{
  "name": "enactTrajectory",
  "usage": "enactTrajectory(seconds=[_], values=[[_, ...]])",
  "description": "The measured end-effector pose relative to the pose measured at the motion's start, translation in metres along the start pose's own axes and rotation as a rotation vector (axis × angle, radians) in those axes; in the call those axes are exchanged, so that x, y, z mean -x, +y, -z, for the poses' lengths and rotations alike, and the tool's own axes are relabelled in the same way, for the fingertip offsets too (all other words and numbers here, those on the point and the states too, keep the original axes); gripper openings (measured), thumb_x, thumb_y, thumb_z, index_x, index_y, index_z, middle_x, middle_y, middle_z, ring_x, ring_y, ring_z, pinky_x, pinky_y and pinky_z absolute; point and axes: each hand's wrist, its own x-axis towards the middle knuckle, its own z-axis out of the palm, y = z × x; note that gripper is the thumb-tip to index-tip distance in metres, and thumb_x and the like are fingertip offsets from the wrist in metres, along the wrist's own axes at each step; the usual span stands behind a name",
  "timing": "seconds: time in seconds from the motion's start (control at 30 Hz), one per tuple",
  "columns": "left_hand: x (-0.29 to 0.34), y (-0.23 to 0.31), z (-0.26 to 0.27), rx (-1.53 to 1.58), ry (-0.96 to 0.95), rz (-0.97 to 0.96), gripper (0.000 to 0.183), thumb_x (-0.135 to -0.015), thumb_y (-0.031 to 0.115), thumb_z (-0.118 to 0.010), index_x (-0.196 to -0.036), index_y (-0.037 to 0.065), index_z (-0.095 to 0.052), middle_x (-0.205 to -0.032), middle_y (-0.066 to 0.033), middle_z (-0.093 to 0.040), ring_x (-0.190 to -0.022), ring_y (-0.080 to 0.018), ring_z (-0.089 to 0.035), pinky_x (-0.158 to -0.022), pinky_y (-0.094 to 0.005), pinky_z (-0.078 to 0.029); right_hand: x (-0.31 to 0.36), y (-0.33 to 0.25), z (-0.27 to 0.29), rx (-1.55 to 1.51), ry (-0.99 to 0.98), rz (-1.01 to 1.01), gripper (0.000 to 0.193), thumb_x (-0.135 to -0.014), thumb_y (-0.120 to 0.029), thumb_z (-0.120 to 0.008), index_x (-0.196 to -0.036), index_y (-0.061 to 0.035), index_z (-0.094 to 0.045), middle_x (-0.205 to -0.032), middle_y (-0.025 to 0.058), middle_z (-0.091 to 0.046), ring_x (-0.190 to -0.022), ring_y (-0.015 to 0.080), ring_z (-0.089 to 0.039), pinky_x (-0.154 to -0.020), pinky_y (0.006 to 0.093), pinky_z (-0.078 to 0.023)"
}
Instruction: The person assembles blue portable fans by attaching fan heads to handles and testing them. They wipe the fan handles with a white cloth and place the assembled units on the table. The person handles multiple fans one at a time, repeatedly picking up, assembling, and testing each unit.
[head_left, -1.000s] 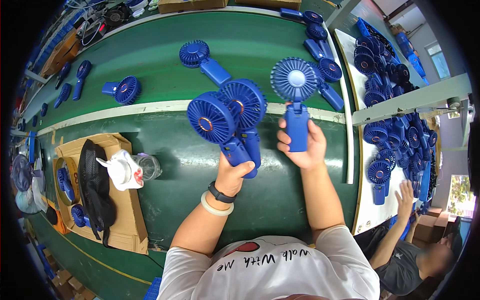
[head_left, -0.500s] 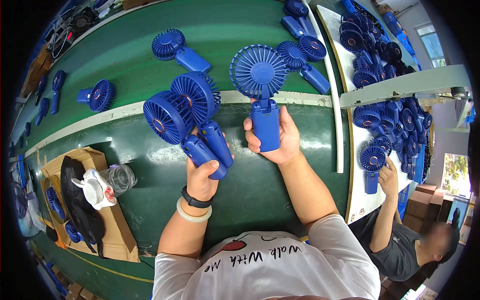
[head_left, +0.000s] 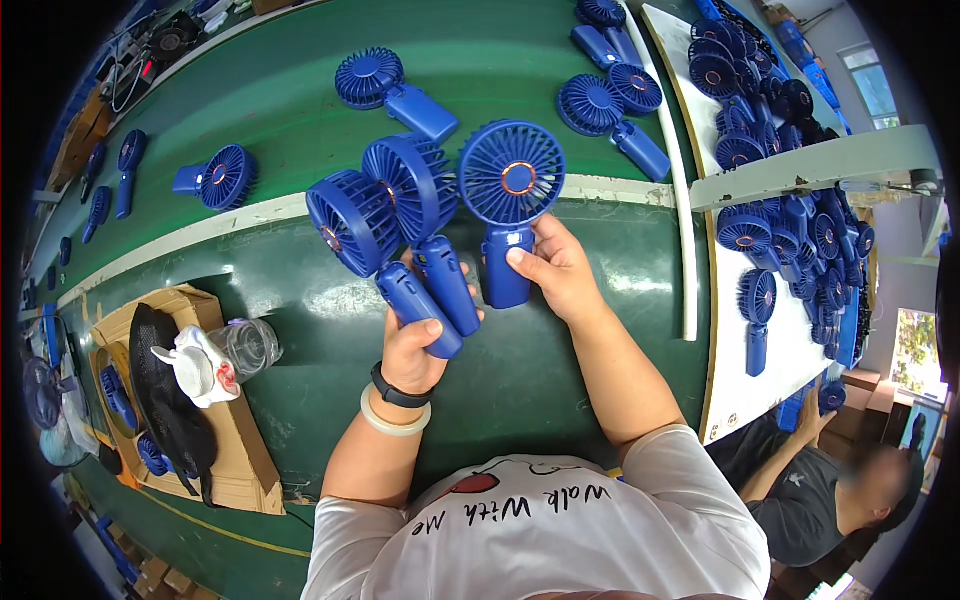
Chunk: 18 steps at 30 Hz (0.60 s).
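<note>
My left hand [head_left: 410,355] is closed round the handles of two blue handheld fans. Their round cages lean side by side: the outer fan [head_left: 350,225] tilts to the left, and the inner fan [head_left: 412,190] stands just right of it. To the right, my right hand [head_left: 568,268] grips a third blue handheld fan [head_left: 512,175] by its handle, thumb on the handle's front. That fan is upright, with its cage's copper-ringed centre showing. Both hands are above the dark green table [head_left: 500,400].
Beyond a pale rail, a green belt [head_left: 290,110] carries several blue fans. A white board [head_left: 728,370] at right holds a heap of fans beside a co-worker [head_left: 815,500]. A cardboard tray [head_left: 250,450], black mesh bag [head_left: 170,390] and clear bottle [head_left: 250,345] are at left.
The fan in my right hand has turned from its back to its copper-ringed face. Fans on the belt's left and middle have shifted right. The co-worker's hand has left a fan on the board.
</note>
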Motion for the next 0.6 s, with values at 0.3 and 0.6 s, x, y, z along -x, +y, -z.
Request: enactTrajectory(seconds=[0.3,0.6], values=[[-0.0005,-0.0023,0.0,-0.037,-0.025,-0.016,0.083,-0.066,0.018,-0.069,-0.136,0.014,-0.025,-0.122,-0.0165,-0.044,-0.105,-0.028,-0.053,-0.082,-0.0451,-0.051,-0.0008,-0.0042,-0.0058,-0.005,0.038,0.051,0.044,-0.083,-0.002,-0.058,-0.123,0.0006,-0.043,-0.115,0.0082,-0.053,-0.101,0.0135,-0.055,-0.088,0.0294,-0.045],[-0.0001,-0.0056,-0.0061,-0.054,0.013,-0.023,0.078,-0.067,0.012,-0.068,-0.134,0.015,-0.028,-0.125,-0.0151,-0.043,-0.11,-0.0286,-0.05,-0.089,-0.05,-0.046,-0.0004,-0.0057,-0.0073,-0.041,0.043,0.011,0.046,-0.082,-0.001,-0.059,-0.125,0.0009,-0.042,-0.119,0.0099,-0.051,-0.105,0.0146,-0.054,-0.09,0.0301,-0.044]])
